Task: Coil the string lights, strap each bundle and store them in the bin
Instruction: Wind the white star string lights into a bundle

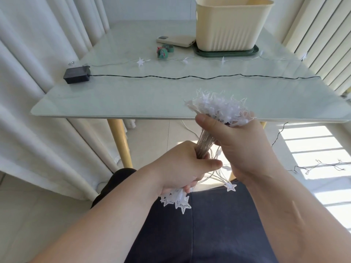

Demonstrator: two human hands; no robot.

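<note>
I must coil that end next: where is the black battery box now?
In the head view the black battery box sits near the table's left edge, at the end of the dark wire.

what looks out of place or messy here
The black wire from the black box runs across the table, drops off its right edge and trails loose on the floor. A star string also lies uncoiled before the bin.

no text, label or number is legible anywhere (the phone [175,40] shows only its back).
</note>
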